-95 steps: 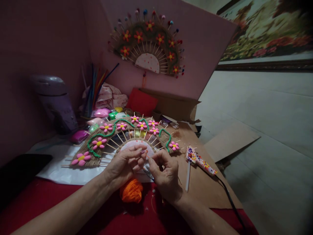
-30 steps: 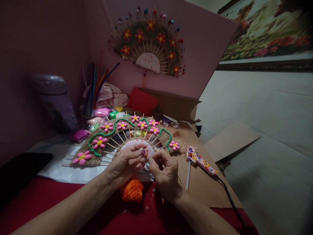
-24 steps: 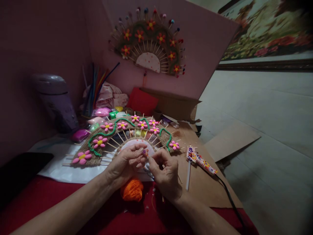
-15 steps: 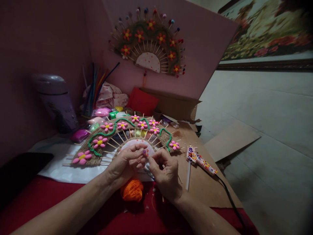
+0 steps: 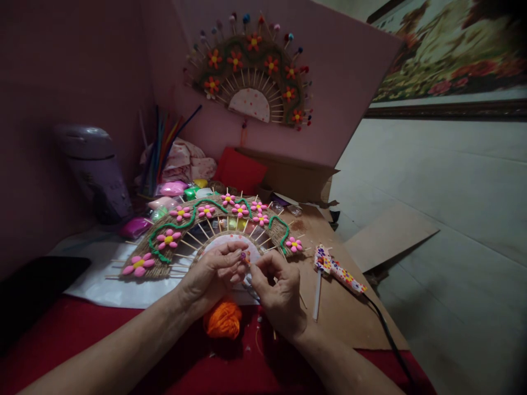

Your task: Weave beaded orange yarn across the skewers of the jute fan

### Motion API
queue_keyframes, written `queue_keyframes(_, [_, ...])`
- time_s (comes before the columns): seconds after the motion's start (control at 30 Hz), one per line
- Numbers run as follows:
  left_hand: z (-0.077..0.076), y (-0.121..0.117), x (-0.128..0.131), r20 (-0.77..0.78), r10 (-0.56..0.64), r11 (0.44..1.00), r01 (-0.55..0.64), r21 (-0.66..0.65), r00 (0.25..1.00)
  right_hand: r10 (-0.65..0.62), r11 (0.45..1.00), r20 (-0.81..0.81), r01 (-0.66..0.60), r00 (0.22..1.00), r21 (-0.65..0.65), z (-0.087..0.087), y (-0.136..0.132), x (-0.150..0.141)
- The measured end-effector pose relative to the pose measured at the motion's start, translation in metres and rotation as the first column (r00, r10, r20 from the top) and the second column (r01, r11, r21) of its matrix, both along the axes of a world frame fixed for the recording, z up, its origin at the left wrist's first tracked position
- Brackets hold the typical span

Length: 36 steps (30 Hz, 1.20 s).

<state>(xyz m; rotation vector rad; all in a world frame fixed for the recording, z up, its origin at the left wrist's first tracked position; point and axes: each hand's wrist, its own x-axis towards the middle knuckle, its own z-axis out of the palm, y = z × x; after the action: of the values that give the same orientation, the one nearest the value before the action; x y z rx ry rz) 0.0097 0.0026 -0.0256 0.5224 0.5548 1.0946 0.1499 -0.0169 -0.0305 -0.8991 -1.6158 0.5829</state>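
Both hands meet in front of the fan-shaped decoration (image 5: 164, 238), which is wrapped in twine and bears pink clay flowers and a green wavy cord. My left hand (image 5: 212, 273) is closed at its fingertips round a small purple bead (image 5: 243, 256). Close beside it, my right hand (image 5: 280, 291) pinches with thumb and forefinger at tiny orange beads (image 5: 247, 260), seemingly on one string with the purple one; the string itself is too fine to make out. A ball of orange yarn (image 5: 223, 319) lies on the red cloth just below my left hand.
A flowered glue gun (image 5: 338, 270) with its cord lies on brown cardboard (image 5: 346, 323) at the right. Bags of coloured clay (image 5: 172, 188) and a purple flask (image 5: 94, 170) stand behind on the left. Another fan decoration (image 5: 251, 71) hangs on the pink wall.
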Motion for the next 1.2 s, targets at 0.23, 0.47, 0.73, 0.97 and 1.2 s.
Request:
queue_keyframes(0.23, [0.0023, -0.0002, 0.0006, -0.026, 0.011, 1.000, -0.010, 0.008, 1.000, -0.014, 1.000, 0.009, 0.014, 1.000, 0.010, -0.0002, 0.0009, -0.0001])
queue_keyframes(0.47, [0.0019, -0.0007, 0.0002, -0.033, 0.011, 1.000, -0.010, 0.014, 0.999, -0.032, 0.999, 0.009, 0.032, 0.999, 0.039, -0.0007, 0.0019, 0.0001])
queue_keyframes(0.73, [0.0037, -0.0015, 0.0011, -0.036, 0.016, 1.000, -0.016, 0.005, 0.999, -0.033, 0.999, 0.001, 0.033, 0.999, 0.039, -0.0010, 0.0011, -0.0008])
queue_keyframes(0.97, [0.0034, -0.0011, 0.0013, -0.036, 0.019, 1.000, -0.019, -0.006, 0.999, -0.038, 0.998, -0.012, 0.039, 0.999, 0.046, -0.0006, 0.0015, -0.0012])
queue_keyframes(1.2, [0.0002, -0.0001, -0.0004, -0.031, 0.007, 1.000, -0.007, 0.001, 0.999, -0.047, 0.998, -0.007, 0.047, 0.999, 0.040, -0.0018, 0.0011, -0.0003])
